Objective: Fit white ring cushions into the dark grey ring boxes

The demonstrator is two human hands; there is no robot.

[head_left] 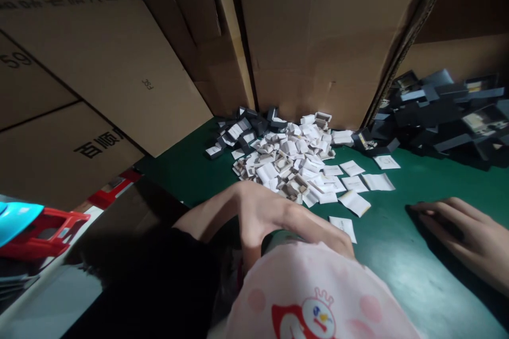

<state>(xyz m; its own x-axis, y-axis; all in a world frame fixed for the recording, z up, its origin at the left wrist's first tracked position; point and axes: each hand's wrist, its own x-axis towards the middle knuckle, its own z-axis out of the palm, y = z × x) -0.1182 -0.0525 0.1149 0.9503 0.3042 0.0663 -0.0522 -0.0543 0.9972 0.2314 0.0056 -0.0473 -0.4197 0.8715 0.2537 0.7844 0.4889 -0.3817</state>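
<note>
A bent arm and what looks like my left hand (262,209) are at the lower middle, in front of a heap of small white paper pieces and boxes (288,153). Pink cloth (294,286) with a red-and-white cartoon figure is close to the camera and covers the fingertips. Whether the hand grips this cloth cannot be told. My right hand (465,230) rests on the green table (401,243) at the right, its fingers loosely stretched with nothing in them. Several flat white packets (355,203) lie between the hands.
Large cardboard boxes (318,37) stand behind the heap and at the left. Black small boxes (248,127) lie at its back left, and a bigger pile of black boxes (433,111) is at the right. Red plastic stools (51,233) are at the far left.
</note>
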